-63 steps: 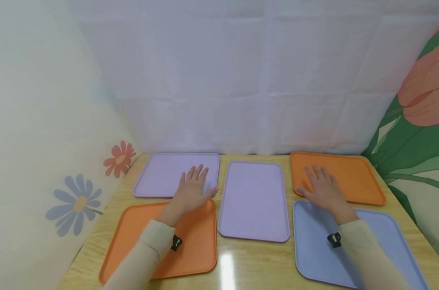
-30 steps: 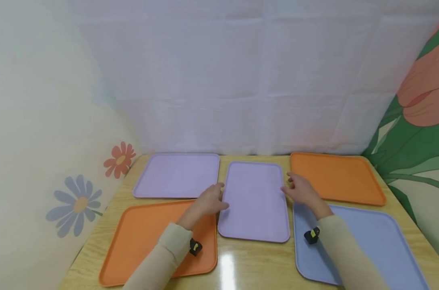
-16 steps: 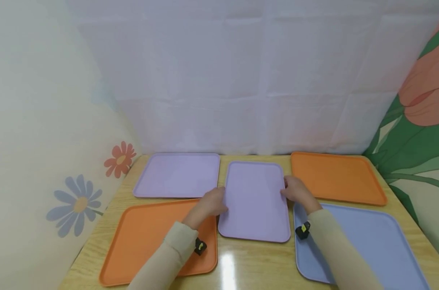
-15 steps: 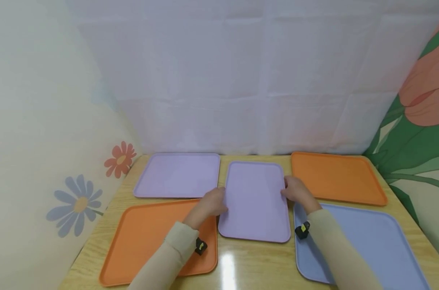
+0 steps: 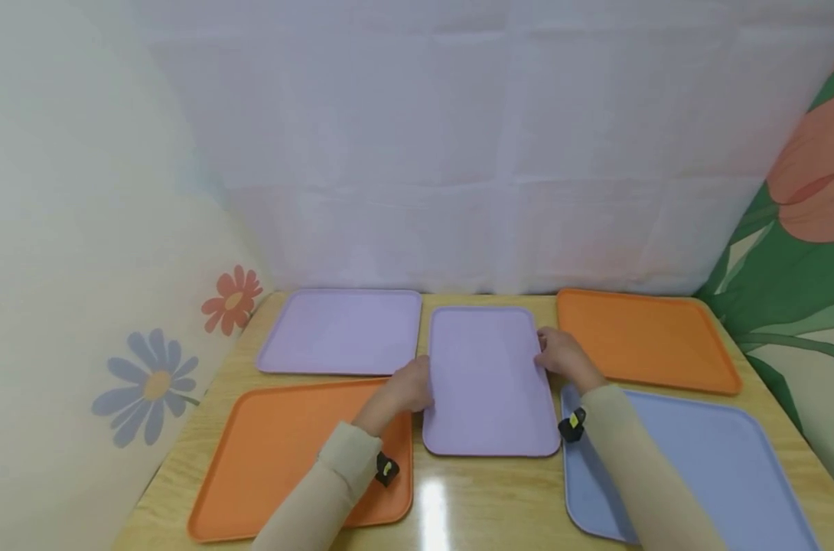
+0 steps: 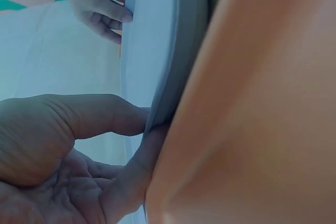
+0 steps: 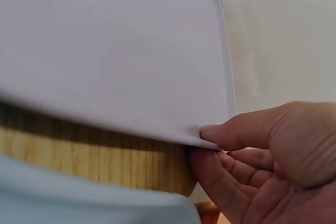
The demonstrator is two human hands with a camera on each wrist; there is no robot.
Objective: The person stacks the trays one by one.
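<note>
A light purple tray (image 5: 489, 383) lies in the middle of the head view, its long side pointing away from me. My left hand (image 5: 410, 385) pinches its left rim, thumb above and fingers beneath, as the left wrist view shows. On the opposite rim my right hand (image 5: 563, 356) has the same pinch; in the right wrist view the thumb (image 7: 236, 129) presses on top and the index finger sits below. A dark gap with wood under it shows below the tray's edge there, so that side is raised off the table.
An orange tray (image 5: 279, 467) lies under my left forearm and a blue tray (image 5: 699, 459) under my right. Behind them are a second purple tray (image 5: 341, 329) and a second orange tray (image 5: 651, 337). The wooden table (image 5: 486, 505) ends at a white cloth (image 5: 424, 153).
Both hands came inward from over the outer trays, fingers going from spread to pinching the middle tray's sides. In the last half second that tray shifted slightly and rose a little.
</note>
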